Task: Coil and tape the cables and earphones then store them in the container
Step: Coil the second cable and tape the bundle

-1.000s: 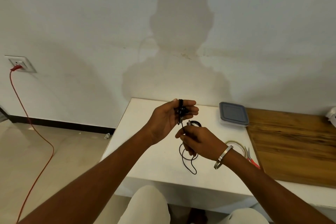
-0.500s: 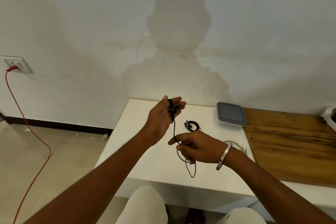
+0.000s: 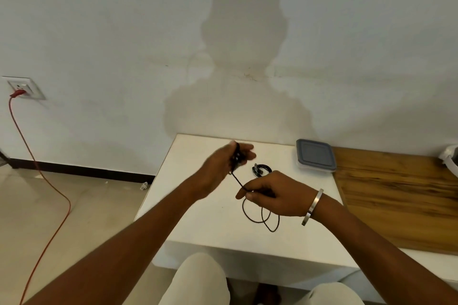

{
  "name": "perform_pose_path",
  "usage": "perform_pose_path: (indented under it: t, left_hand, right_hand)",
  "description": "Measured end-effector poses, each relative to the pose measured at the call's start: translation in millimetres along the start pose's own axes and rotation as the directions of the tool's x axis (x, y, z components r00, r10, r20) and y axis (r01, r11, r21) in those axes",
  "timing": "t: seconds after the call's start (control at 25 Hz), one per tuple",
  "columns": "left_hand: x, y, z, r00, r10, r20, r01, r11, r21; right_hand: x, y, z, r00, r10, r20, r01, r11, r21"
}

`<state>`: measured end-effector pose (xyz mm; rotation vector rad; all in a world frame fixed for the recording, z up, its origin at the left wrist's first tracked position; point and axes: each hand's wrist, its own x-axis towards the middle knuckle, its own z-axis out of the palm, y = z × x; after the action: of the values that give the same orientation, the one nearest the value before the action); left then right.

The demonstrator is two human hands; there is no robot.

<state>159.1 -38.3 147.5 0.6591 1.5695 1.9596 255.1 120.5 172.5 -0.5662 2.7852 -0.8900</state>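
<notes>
bench [image 3: 198, 218]: white, unchanged | container [image 3: 316, 155]: lidded, far right edge as before | left hand [image 3: 223, 168]: grip clamped on coiled black cable [image 3: 236, 160] | right hand [image 3: 275, 195]: pinching cable's loose tail, now lower, slack loops resting on bench

Black cable [image 3: 250, 215], grey-lidded container [image 3: 315, 155], white table [image 3: 198, 205] (wood-grained brown board [image 3: 401, 203] beside).

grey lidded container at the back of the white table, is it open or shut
Shut. The grey square lid sits flat and squarely on the clear plastic container, covering its whole top, with no gap showing.
</notes>
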Motion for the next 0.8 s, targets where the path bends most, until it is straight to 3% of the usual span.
perform_pose_path:
  t: [0.12, 0.28, 0.48, 0.64, 0.8]
  left_hand:
    - [-11, -10, 1, 0.985, -0.046, 0.166, -0.01, 0.947, 0.32]
    - [-15, -11, 5, 0.965, -0.146, 0.218, 0.057, 0.927, 0.37]
    - [-13, -7, 13, 0.913, -0.204, 0.354, 0.152, 0.974, 0.168]
    - [-17, 5, 18, 0.91, -0.125, 0.394, 0.168, 0.983, -0.077]
    - [-15, 13, 23, 0.937, -0.032, 0.347, 0.139, 0.948, -0.288]
  right_hand:
    - [4, -1, -11, 0.99, -0.017, -0.142, 0.009, 0.998, -0.063]
    - [6, 7, -19, 0.94, 0.017, -0.34, -0.043, 0.997, -0.068]
    - [9, 17, -21, 0.885, 0.077, -0.46, -0.066, 0.997, 0.041]
    - [6, 21, -13, 0.896, 0.094, -0.434, -0.066, 0.995, 0.078]
    - [2, 25, 6, 0.912, 0.191, -0.363, -0.153, 0.98, 0.13]
